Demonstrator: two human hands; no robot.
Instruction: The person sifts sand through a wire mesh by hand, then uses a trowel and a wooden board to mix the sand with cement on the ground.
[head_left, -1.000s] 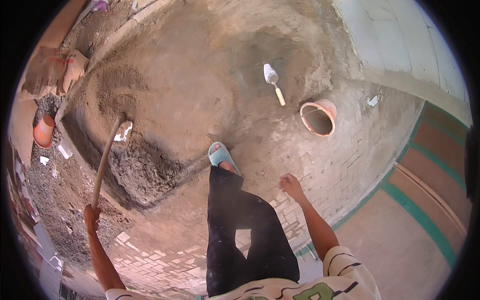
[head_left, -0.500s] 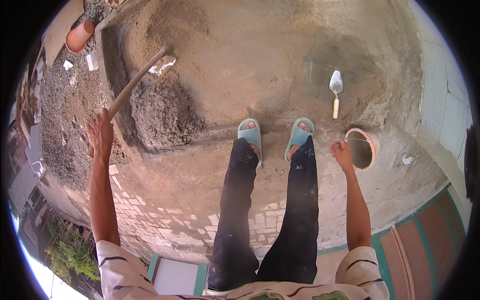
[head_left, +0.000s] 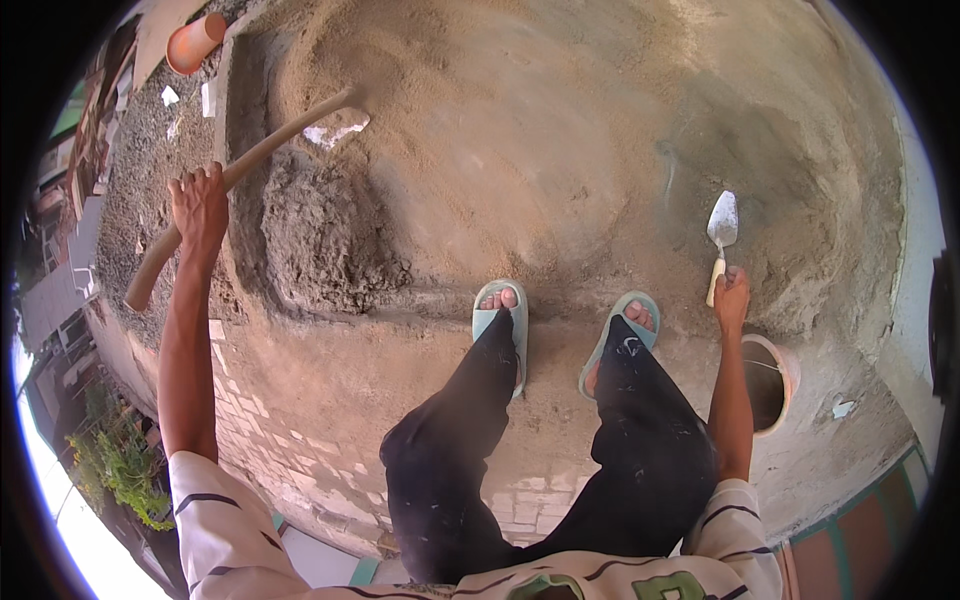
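Observation:
My left hand (head_left: pixel 200 212) is wrapped around the wooden handle of a hoe (head_left: pixel 285 132). The hoe's bright metal blade rests between the sand and a heap of wet grey mortar (head_left: pixel 330 235). On the right, my right hand (head_left: pixel 733 298) is closed at the pale handle of a pointing trowel (head_left: pixel 723 218), its fingers against the handle's side. The trowel's blade, flecked with mortar, points away from me on the damp ground. Just beside my right forearm stands an orange bucket (head_left: pixel 787 385) with a wire handle and grey contents.
A low concrete edge (head_left: pixel 232 150) borders the mortar on the left, with gravel (head_left: pixel 140 215) beyond it. Another orange bucket (head_left: pixel 195 43) lies on its side at the far left. Dry sand (head_left: pixel 440 60) spreads ahead of my sandalled feet. A pale wall (head_left: pixel 915 260) rises at right.
My body has bent lower, knees more spread. My right hand has moved from beside the bucket forward to the trowel's handle. My left hand stays on the hoe, gripping farther up its handle.

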